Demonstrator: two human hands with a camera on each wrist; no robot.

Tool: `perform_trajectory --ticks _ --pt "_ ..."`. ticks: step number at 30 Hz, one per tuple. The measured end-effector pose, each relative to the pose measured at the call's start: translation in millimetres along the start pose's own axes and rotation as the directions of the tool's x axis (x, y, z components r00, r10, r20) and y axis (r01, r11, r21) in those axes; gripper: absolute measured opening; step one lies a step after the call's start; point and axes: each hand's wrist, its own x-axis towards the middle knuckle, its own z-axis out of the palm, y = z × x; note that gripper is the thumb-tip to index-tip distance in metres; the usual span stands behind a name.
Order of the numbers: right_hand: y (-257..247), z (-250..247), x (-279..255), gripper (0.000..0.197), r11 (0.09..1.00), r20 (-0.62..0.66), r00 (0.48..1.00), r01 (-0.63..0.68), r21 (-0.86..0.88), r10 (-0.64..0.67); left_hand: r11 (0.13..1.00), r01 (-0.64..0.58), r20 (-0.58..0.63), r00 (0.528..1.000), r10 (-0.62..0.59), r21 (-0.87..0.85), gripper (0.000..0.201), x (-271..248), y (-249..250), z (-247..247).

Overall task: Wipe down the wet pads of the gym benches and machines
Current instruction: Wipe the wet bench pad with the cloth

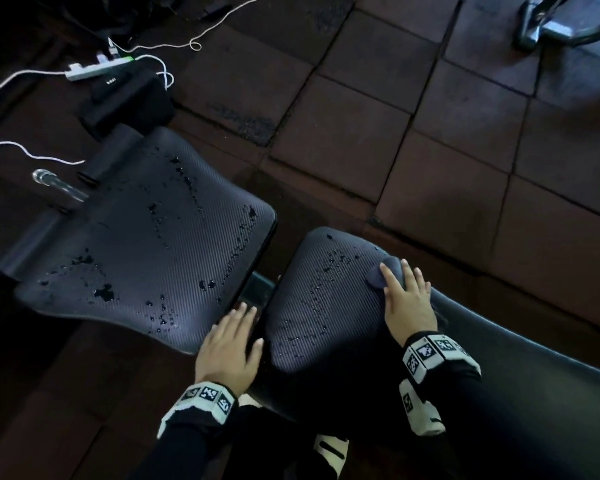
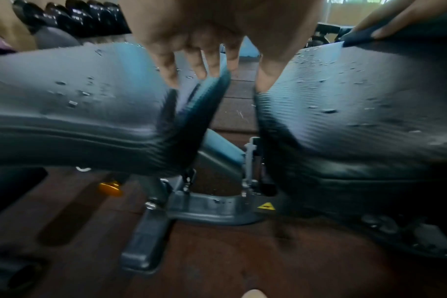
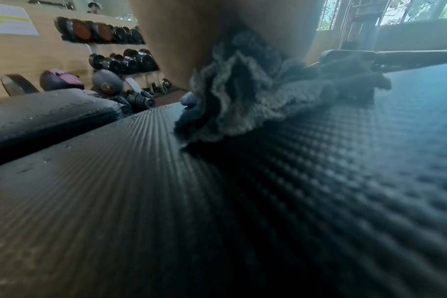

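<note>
Two black ribbed bench pads lie side by side, both dotted with water drops: the seat pad [image 1: 146, 244] on the left and the back pad [image 1: 329, 299] on the right. My right hand [image 1: 404, 299] lies flat, fingers straight, pressing a dark blue-grey cloth [image 1: 383, 273] onto the back pad's upper right edge; the crumpled cloth [image 3: 245, 96] bunches under the palm in the right wrist view. My left hand [image 1: 231, 344] rests open across the gap between the pads, fingers [image 2: 166, 68] on the seat pad [image 2: 77, 96] corner and thumb against the back pad [image 2: 357, 104].
Dark rubber floor tiles [image 1: 430, 133] surround the bench. A white power strip [image 1: 97, 65] with cables and a black bag [image 1: 125, 98] sit beyond the seat pad. The grey bench frame [image 2: 204, 203] shows under the gap. Dumbbell racks [image 3: 120, 46] line the wall.
</note>
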Motion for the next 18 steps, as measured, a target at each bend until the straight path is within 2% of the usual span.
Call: perform_trajectory --ticks 2,6,7,9,12,15,18 --pt "-7 -1 0 0.051 0.999 0.006 0.999 -0.036 -0.004 0.036 0.99 0.015 0.006 1.0 -0.016 0.143 0.064 9 -31 -21" --pt "-22 -1 8 0.051 0.995 0.005 0.995 -0.098 0.011 0.098 0.978 0.11 0.037 0.992 -0.118 0.179 0.069 27 -81 -50" --pt "-26 -1 13 0.05 0.994 0.005 0.994 -0.109 0.02 0.109 0.975 0.124 0.088 0.986 -0.142 0.186 0.072 30 -89 -52" --pt "-35 1 24 0.049 0.992 0.01 0.992 -0.126 0.022 0.125 0.973 0.129 0.168 0.972 -0.161 0.189 0.074 32 -91 -53" --pt "-56 1 47 0.049 0.992 0.037 0.991 -0.126 0.013 0.125 0.975 0.133 0.181 0.969 -0.165 0.179 0.073 31 -87 -51" --pt "-86 6 68 0.051 0.998 0.096 0.994 -0.051 -0.036 0.054 0.973 0.142 0.181 0.968 -0.176 0.184 0.074 33 -89 -49" --pt "-117 21 73 0.055 0.983 0.132 0.982 0.151 -0.106 -0.136 0.973 0.143 0.175 0.969 -0.175 0.183 0.074 33 -89 -48"
